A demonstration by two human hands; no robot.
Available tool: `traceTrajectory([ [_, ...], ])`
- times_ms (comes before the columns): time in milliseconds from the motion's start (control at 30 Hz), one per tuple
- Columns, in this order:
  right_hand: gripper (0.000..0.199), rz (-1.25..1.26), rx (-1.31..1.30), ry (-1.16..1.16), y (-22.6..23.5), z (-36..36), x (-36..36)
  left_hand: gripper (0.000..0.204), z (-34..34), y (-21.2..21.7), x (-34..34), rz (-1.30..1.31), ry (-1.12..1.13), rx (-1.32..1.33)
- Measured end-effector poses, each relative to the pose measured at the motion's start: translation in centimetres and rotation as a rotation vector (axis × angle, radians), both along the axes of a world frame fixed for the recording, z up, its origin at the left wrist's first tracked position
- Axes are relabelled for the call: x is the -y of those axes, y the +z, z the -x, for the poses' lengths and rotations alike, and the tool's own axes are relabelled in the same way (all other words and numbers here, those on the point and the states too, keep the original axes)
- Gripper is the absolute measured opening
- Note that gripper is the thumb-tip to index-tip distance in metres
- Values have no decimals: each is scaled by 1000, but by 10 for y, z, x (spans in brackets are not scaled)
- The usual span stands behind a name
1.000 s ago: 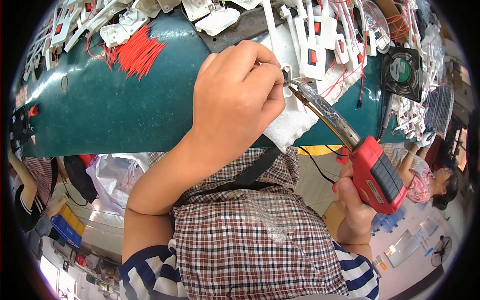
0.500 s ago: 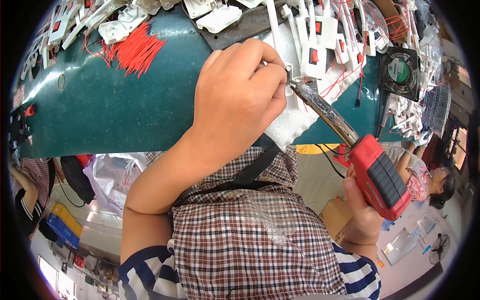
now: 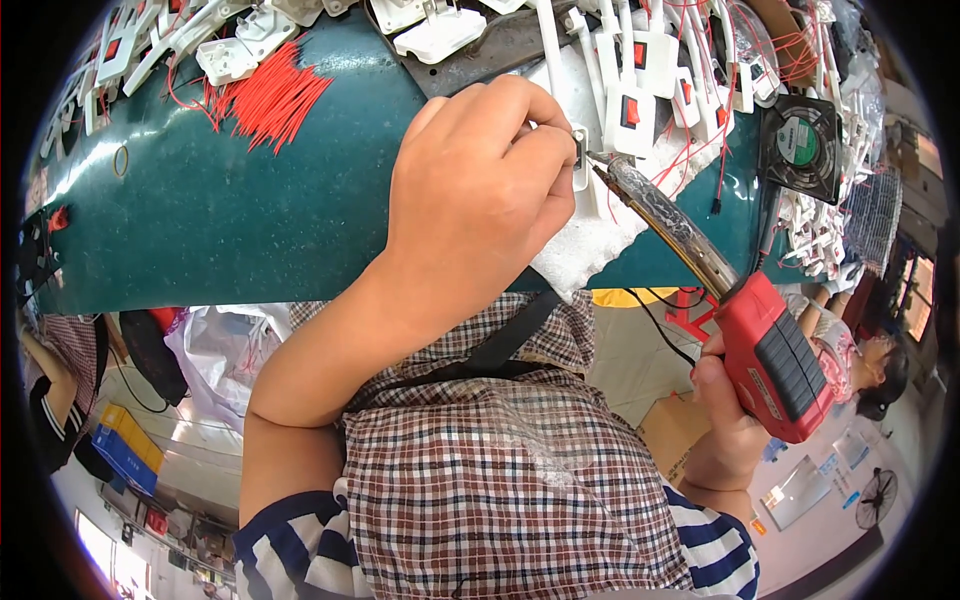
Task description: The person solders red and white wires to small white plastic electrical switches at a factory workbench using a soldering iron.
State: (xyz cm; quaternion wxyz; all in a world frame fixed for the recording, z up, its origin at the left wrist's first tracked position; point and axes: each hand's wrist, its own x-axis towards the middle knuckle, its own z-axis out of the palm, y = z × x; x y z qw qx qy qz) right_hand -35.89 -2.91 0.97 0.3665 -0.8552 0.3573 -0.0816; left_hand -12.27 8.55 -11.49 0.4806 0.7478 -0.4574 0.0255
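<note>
Red-handled soldering iron (image 3: pixel 748 315) beside a small white casing (image 3: pixel 580 182)

From where I stand, the right hand (image 3: pixel 730 420) is wrapped around the iron's handle, its thumb laid along the side. A dark, worn barrel slants up and leftward from that grip, and its narrow tip sits right by the casing; whether the two touch, I cannot tell.

The left hand (image 3: pixel 485 180) is curled, knuckles up, its fingertips drawn narrowly together at the casing's left edge. They hide whatever lies between them, so I cannot tell what they pinch. Inside the casing I can make out something dark.

The casing lies over a rough white sheet (image 3: pixel 580 250) on the green tabletop (image 3: pixel 250 215). Just beyond it, to the right, are white blocks with red switches (image 3: pixel 628 122), with thin red wires straggling among them. A small black fan (image 3: pixel 802 150) stands farther right. Over on the left lies a fanned-out heap of short red wires (image 3: pixel 272 100), near some white plug parts (image 3: pixel 245 50).

The worker wears a checked apron (image 3: pixel 510 480) over striped sleeves. Off to the right I see another person in a pink patterned top (image 3: pixel 838 362).
</note>
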Motion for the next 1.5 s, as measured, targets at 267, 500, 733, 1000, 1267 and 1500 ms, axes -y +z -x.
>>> traceTrajectory([
  [267, 36, -16, 34, 17, -2, -5, -2, 20, -3, 9, -5, -44, 1, 0],
  [500, 23, -168, 160, -247, -1, -16, -14, 16, -50, 20, -54, -403, 320, -11],
  [733, 19, -176, 125, -268, -2, -15, -16, 12, -67, 5, -83, -482, 412, -213],
  [1000, 24, -205, 119, -240, -3, -10, -14, 7, -60, 22, -73, -416, 492, -98],
  [1267, 29, -224, 140, -244, -4, -5, -13, 9, -16, 35, -36, -220, 83, -99],
  [1500, 40, -269, 54, -287, 2, -3, -16, 15, 8, 11, -11, -114, 48, -15],
])
